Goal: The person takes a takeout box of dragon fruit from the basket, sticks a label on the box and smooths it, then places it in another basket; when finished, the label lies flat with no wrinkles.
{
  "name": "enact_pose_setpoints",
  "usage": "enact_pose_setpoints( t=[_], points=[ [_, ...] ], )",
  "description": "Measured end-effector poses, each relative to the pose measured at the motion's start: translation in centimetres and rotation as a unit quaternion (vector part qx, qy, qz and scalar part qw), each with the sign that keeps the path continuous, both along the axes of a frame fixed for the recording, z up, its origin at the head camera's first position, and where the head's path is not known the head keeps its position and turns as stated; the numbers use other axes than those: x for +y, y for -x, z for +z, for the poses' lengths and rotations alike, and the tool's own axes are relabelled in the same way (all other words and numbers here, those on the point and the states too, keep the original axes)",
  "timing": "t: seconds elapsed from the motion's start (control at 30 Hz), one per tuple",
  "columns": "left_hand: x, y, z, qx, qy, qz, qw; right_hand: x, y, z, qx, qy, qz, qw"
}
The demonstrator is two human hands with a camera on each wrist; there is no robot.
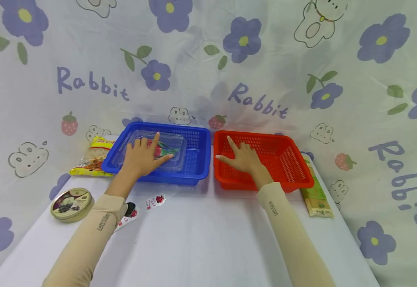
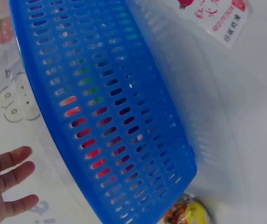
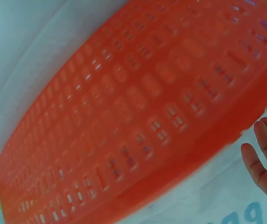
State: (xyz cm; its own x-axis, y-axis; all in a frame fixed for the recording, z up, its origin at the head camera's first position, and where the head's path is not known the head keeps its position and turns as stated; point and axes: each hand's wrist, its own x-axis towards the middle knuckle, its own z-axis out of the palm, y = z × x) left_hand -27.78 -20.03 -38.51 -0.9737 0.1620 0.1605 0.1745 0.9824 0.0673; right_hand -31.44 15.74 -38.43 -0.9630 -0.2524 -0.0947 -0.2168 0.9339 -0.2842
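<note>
A blue perforated plastic basket [image 1: 198, 159] stands at the back of the table, left of the middle. Inside it lies a clear plastic box [image 1: 174, 140] with a red and green print. My left hand [image 1: 139, 158] hovers over this basket with fingers spread, holding nothing; the left wrist view shows its fingers apart, beyond the basket's rim. Beside the blue basket is a red perforated basket [image 1: 283, 159], with no contents visible. Above its near left part is my right hand [image 1: 245, 158], fingers extended and nothing in it. In the right wrist view, the red wall [image 3: 124, 116] fills most of the picture.
A yellow food bag [image 1: 95, 157] leans by the blue basket's left side. Nearer sits a round gold tin [image 1: 71, 204]. White printed labels [image 1: 155, 201] lie near the left forearm, on or under something transparent. A green and yellow packet [image 1: 317, 195] lies right of the red basket.
</note>
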Motion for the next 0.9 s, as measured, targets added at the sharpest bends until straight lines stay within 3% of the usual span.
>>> enact_pose_setpoints(
  t=[0.17, 0.43, 0.63, 0.9],
  points=[
    [-0.3, -1.2, -0.6, 0.013, -0.007, 0.016, 0.9998, -1.4, -0.2, -0.2, 0.014, -0.01, 0.016, 0.9997],
    [-0.6, -3.4, -1.9, 0.03, -0.027, 0.089, 0.9952, -3.1, -0.7, -0.7, 0.026, -0.016, 0.036, 0.9989],
    [-0.5, -5.0, -2.5, 0.046, -0.023, 0.109, 0.9927, -4.1, -0.8, -0.9, 0.014, -0.012, 0.037, 0.9992],
    [-0.5, -6.6, -3.2, 0.03, -0.046, 0.137, 0.989, -4.9, -0.8, -1.1, 0.017, -0.011, 0.046, 0.9987]
  ],
)
